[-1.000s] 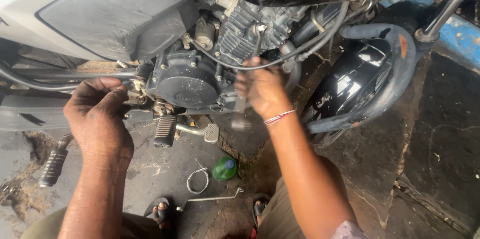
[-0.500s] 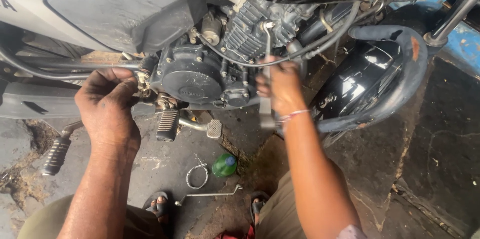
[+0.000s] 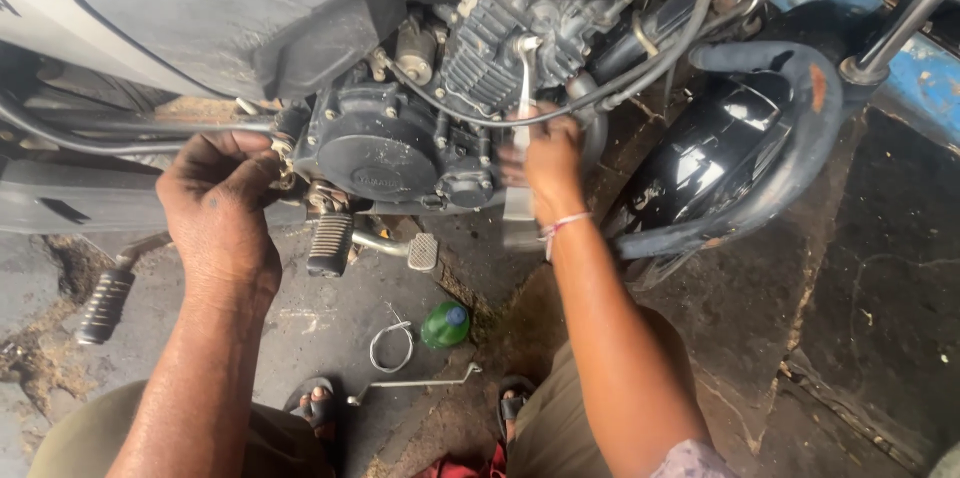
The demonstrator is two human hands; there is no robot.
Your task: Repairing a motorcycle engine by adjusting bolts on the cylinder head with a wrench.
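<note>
Moved: since the earlier picture the right hand [image 3: 548, 160] has climbed from about 6 o'clock of the finned cylinder to beside it, and the spanner [image 3: 524, 88] now stands upright with its head on a fitting at the cylinder's top; the left hand [image 3: 222, 200] sits much as before.
Right hand: closed around the lower shank of the spanner, wrist straight, forearm running down to 5 o'clock.
Left hand: fingers curled shut against the engine case [image 3: 385, 153] at its 9 o'clock edge; what they pinch is hidden.
Progress: judging by the pictures, the tool is seated on the fitting but the fitting looks still in place, so turning it remains.
Floor [image 3: 330, 323]: a bent rod [image 3: 412, 384], a wire loop [image 3: 388, 346] and a green bottle [image 3: 444, 325] lie at 6 o'clock of the engine, between the sandalled feet.
</note>
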